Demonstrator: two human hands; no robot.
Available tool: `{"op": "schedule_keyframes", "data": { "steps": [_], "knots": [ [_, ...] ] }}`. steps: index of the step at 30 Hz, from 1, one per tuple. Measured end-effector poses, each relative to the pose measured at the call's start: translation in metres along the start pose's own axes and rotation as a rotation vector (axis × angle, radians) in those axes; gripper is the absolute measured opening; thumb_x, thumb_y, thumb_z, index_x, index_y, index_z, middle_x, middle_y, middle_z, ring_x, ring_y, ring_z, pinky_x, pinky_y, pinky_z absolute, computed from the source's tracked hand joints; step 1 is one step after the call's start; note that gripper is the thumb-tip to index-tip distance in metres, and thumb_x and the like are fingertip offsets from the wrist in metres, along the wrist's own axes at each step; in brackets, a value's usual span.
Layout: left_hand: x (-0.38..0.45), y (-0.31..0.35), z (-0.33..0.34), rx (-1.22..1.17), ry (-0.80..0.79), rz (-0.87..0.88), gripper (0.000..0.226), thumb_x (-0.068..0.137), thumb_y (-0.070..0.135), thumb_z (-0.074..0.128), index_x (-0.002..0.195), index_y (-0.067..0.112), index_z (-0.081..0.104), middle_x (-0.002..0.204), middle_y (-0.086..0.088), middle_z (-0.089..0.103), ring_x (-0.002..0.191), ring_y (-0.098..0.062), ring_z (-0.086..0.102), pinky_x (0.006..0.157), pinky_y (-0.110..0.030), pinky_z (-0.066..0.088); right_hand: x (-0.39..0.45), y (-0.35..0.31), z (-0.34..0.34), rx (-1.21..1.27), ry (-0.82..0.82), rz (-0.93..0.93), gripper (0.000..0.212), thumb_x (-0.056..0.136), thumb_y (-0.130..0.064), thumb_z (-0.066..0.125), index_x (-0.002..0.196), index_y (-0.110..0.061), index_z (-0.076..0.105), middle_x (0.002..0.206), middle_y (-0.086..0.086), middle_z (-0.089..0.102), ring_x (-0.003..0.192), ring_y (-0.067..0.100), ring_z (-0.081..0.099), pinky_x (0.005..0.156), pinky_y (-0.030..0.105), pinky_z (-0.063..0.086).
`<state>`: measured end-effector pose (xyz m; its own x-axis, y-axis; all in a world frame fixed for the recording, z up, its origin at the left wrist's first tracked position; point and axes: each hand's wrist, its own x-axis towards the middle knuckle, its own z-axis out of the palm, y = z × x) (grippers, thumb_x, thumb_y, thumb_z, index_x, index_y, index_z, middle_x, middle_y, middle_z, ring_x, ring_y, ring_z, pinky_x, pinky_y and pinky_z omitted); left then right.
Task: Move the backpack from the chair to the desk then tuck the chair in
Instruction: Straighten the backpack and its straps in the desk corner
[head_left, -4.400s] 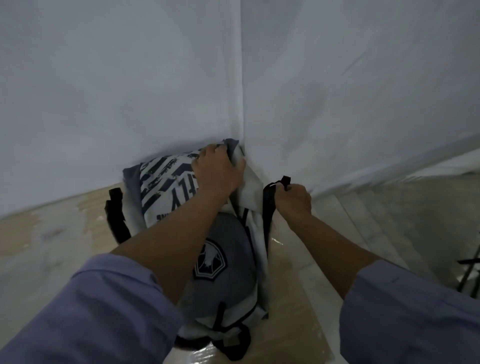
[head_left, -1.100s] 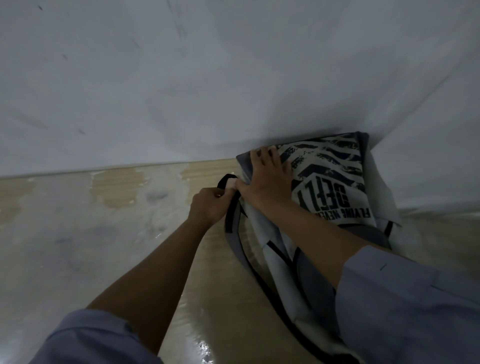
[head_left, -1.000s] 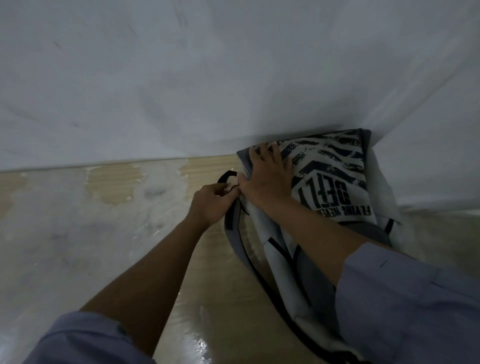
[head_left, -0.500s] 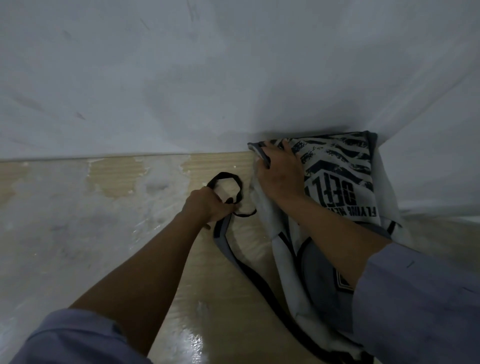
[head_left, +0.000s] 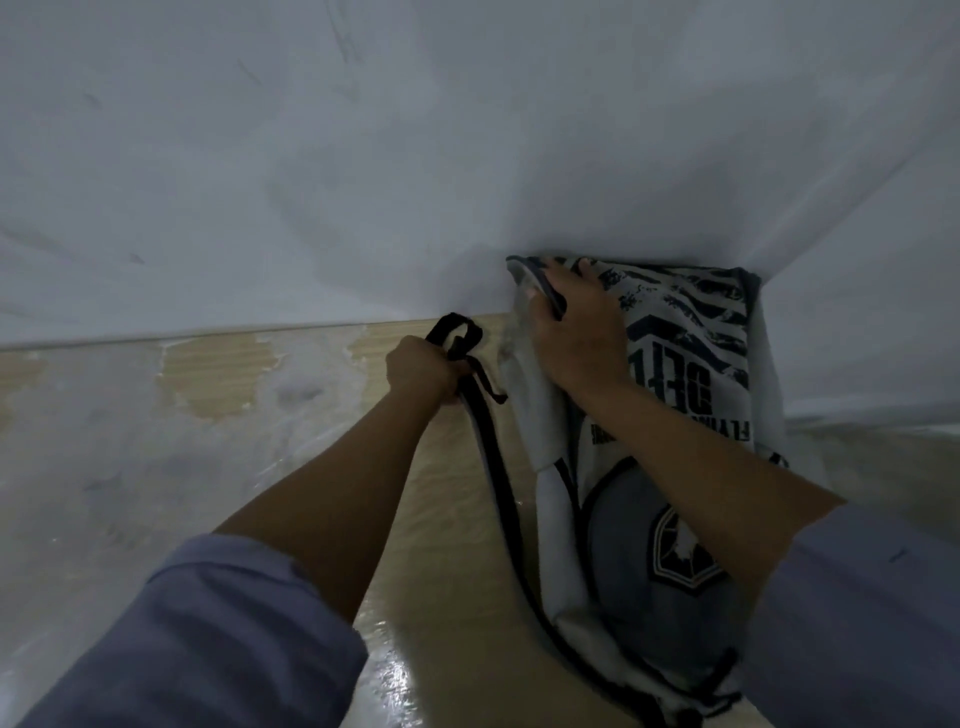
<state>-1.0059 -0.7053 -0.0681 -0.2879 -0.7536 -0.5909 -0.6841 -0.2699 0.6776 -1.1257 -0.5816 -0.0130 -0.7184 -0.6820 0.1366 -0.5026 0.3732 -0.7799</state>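
The grey and white backpack (head_left: 670, 431), printed with dark stripes and lettering, lies flat on the wooden desk (head_left: 447, 519), its top pushed into the corner where two white walls meet. My right hand (head_left: 576, 332) grips the backpack's top left edge. My left hand (head_left: 423, 374) is closed around the black shoulder strap (head_left: 498, 467), holding it out to the left of the bag. The strap loops above my fist and runs down along the bag's left side. The chair is out of view.
White walls (head_left: 363, 156) close off the desk at the back and on the right. The desk surface is covered with a whitish, glossy film (head_left: 130, 441) across its left part. My blue sleeves fill the lower corners.
My left hand has pulled the black strap away from the bag to the left. My right hand has slid up to the bag's top left corner, and the bag has shifted slightly right.
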Motion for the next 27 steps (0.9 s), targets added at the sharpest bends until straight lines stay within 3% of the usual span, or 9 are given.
{"op": "schedule_keyframes", "data": {
  "steps": [4, 7, 11, 14, 15, 17, 21, 24, 27],
  "knots": [
    [0.013, 0.019, 0.02, -0.068, 0.015, 0.001, 0.03, 0.073, 0.012, 0.088, 0.092, 0.004, 0.066, 0.1, -0.02, 0.067, 0.09, -0.036, 0.072, 0.073, -0.048, 0.064, 0.01, 0.008, -0.009, 0.05, 0.035, -0.077, 0.028, 0.101, -0.017, 0.054, 0.124, -0.013, 0.07, 0.121, 0.005, 0.072, 0.114, 0.014, 0.06, 0.117, 0.046, 0.04],
    [0.017, 0.027, 0.035, -0.26, -0.212, -0.113, 0.028, 0.083, -0.005, 0.074, 0.106, 0.003, 0.062, 0.099, -0.021, 0.07, 0.072, -0.028, 0.073, 0.049, -0.035, 0.062, 0.013, 0.013, -0.008, 0.051, 0.026, -0.079, 0.03, 0.102, -0.017, 0.053, 0.128, -0.013, 0.068, 0.124, 0.009, 0.07, 0.114, 0.0, 0.048, 0.123, 0.041, 0.031],
    [0.023, 0.021, 0.026, -0.354, -0.506, -0.219, 0.018, 0.095, -0.009, 0.047, 0.091, -0.001, 0.063, 0.058, -0.005, 0.066, 0.045, -0.01, 0.06, 0.068, -0.029, 0.063, 0.017, 0.018, 0.0, 0.034, 0.021, -0.058, 0.031, 0.102, -0.015, 0.053, 0.13, -0.013, 0.067, 0.126, 0.009, 0.07, 0.123, 0.017, 0.051, 0.122, 0.048, 0.032],
    [0.029, 0.014, 0.029, -0.371, -0.426, -0.197, 0.023, 0.092, -0.012, 0.051, 0.107, -0.007, 0.068, 0.095, -0.015, 0.074, 0.08, -0.019, 0.07, 0.061, -0.024, 0.062, 0.015, 0.017, 0.006, 0.03, 0.039, -0.107, 0.026, 0.101, -0.01, 0.053, 0.12, -0.01, 0.071, 0.109, 0.011, 0.073, 0.105, 0.019, 0.059, 0.114, 0.049, 0.041],
    [0.03, 0.011, 0.035, -0.374, -0.374, -0.196, 0.024, 0.093, -0.01, 0.053, 0.111, -0.006, 0.069, 0.1, -0.015, 0.074, 0.079, -0.018, 0.072, 0.056, -0.022, 0.06, 0.014, 0.017, 0.007, 0.027, 0.043, -0.121, 0.026, 0.101, -0.009, 0.054, 0.12, -0.011, 0.071, 0.108, 0.011, 0.073, 0.103, 0.017, 0.058, 0.115, 0.048, 0.041],
    [0.029, 0.006, 0.05, -0.368, -0.314, -0.213, 0.017, 0.096, -0.001, 0.057, 0.106, -0.001, 0.07, 0.092, -0.012, 0.072, 0.066, -0.013, 0.07, 0.049, -0.02, 0.055, 0.013, 0.018, 0.009, 0.013, 0.003, -0.111, 0.029, 0.101, -0.01, 0.053, 0.125, -0.012, 0.069, 0.117, 0.009, 0.072, 0.115, 0.016, 0.055, 0.118, 0.047, 0.036],
    [0.032, -0.001, 0.062, -0.46, -0.225, -0.315, 0.017, 0.096, 0.008, 0.059, 0.109, -0.001, 0.066, 0.1, -0.015, 0.072, 0.092, -0.028, 0.07, 0.081, -0.04, 0.061, 0.015, 0.021, 0.013, -0.138, -0.16, -0.001, 0.039, 0.105, -0.029, 0.046, 0.14, -0.015, 0.058, 0.151, 0.005, 0.052, 0.151, 0.028, 0.027, 0.123, 0.052, 0.022],
    [0.021, 0.005, 0.053, -0.542, -0.155, -0.28, 0.016, 0.096, 0.007, 0.05, 0.1, 0.002, 0.064, 0.092, -0.013, 0.069, 0.078, -0.026, 0.068, 0.057, -0.032, 0.059, 0.012, 0.024, 0.01, -0.159, -0.241, 0.002, 0.047, 0.108, -0.034, 0.036, 0.15, -0.015, 0.046, 0.162, 0.004, 0.035, 0.156, 0.026, 0.014, 0.125, 0.055, 0.012],
    [0.007, 0.011, 0.046, -0.534, -0.095, -0.202, 0.027, 0.102, 0.022, 0.045, 0.11, 0.006, 0.065, 0.105, -0.011, 0.071, 0.095, -0.026, 0.069, 0.068, -0.033, 0.059, 0.004, 0.029, 0.0, -0.135, -0.279, -0.002, 0.048, 0.11, -0.033, 0.033, 0.153, -0.014, 0.04, 0.164, 0.007, 0.032, 0.155, 0.024, 0.016, 0.127, 0.048, 0.013]
  ]
}}
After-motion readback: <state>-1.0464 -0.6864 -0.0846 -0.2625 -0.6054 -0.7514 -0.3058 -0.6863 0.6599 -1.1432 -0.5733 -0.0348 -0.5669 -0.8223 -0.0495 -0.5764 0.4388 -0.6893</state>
